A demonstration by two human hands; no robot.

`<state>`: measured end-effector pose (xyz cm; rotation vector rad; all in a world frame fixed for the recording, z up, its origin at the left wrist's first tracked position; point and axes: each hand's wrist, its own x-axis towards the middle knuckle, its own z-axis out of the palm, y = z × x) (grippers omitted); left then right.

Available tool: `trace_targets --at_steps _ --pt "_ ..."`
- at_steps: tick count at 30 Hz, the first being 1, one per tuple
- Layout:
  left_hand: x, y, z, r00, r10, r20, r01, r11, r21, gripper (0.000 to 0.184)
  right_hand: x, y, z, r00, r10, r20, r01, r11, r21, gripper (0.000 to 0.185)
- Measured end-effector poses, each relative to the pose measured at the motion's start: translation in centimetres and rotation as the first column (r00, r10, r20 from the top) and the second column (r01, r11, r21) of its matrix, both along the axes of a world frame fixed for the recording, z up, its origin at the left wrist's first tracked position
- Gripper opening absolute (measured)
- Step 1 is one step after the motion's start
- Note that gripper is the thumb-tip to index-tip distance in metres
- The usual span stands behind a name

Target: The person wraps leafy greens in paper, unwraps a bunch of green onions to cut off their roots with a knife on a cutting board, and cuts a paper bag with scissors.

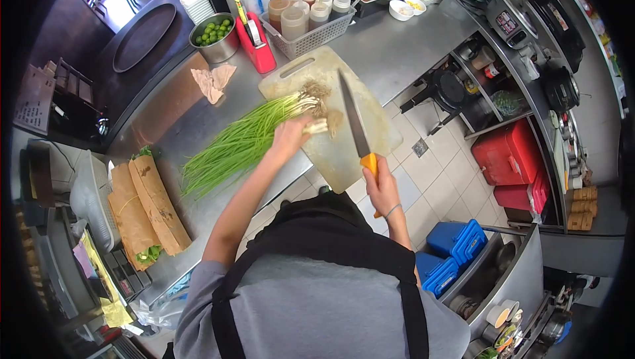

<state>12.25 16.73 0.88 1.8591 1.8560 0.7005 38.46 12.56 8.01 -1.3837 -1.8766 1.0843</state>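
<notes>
My left hand (291, 138) is closed around a bunch of green onions near their white root ends, at the left edge of the cutting board (360, 94). The green onions (241, 135) spread in a long pile from the board onto the steel counter, their tops pointing down and left. Some of their brown roots (316, 91) lie on the board above my hand. My right hand (382, 190) grips the yellow handle of a long kitchen knife (354, 115). Its blade points up and away over the board, to the right of the roots.
Behind the board stand a grey basket (311, 41) of sauce bottles, a red tape dispenser (256, 48) and a metal pot (221, 51) of limes. A crumpled cloth (213, 82) lies left of the board. Brown paper bundles (145, 207) rest at the counter's left end.
</notes>
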Motion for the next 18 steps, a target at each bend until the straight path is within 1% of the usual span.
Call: trace_targets --at_steps 1,2,3,4,5,6,9,12,18 --pt "0.7 -0.8 -0.3 0.997 0.004 -0.071 -0.004 1.0 -0.002 0.038 0.1 -0.5 -0.4 0.997 0.049 0.066 -0.058 0.987 0.153 0.037" --pt "1.2 -1.4 -0.6 0.992 0.03 -0.121 -0.021 0.997 0.081 0.038 0.0 -1.1 -0.2 0.986 0.087 0.14 -0.125 0.948 0.293 0.04" --pt "1.6 -2.0 -0.8 0.984 0.061 -0.166 -0.034 0.986 0.162 0.038 0.1 -1.9 0.2 0.971 0.111 0.211 -0.163 0.956 0.244 0.053" --pt "2.0 -2.4 -1.0 0.974 0.095 -0.206 -0.043 0.969 0.244 0.039 0.2 -2.5 0.8 0.942 0.124 0.313 -0.167 0.979 0.114 0.055" --pt "2.4 -2.6 -1.2 0.952 0.136 -0.273 -0.05 0.953 0.3 0.043 0.0 -3.0 2.3 0.9 0.148 0.409 -0.156 0.988 -0.014 0.057" --pt "2.6 -2.6 -1.5 0.957 0.14 -0.256 -0.06 0.953 0.297 0.043 -0.1 -3.2 3.0 0.848 0.184 0.496 -0.133 0.982 -0.137 0.06" --pt "2.9 -2.4 -2.4 0.961 0.17 -0.217 -0.101 0.95 0.295 0.043 0.1 -3.5 3.2 0.799 0.205 0.565 -0.121 0.976 -0.183 0.061" --pt "3.1 -2.1 -2.7 0.953 0.22 -0.21 -0.157 0.947 0.279 0.039 0.4 -3.7 2.8 0.764 0.222 0.607 -0.175 0.975 -0.136 0.061" --pt "3.1 -1.3 -2.7 0.941 0.266 -0.209 -0.217 0.948 0.232 0.034 -0.1 -4.0 2.9 0.729 0.25 0.637 -0.192 0.968 -0.161 0.06"
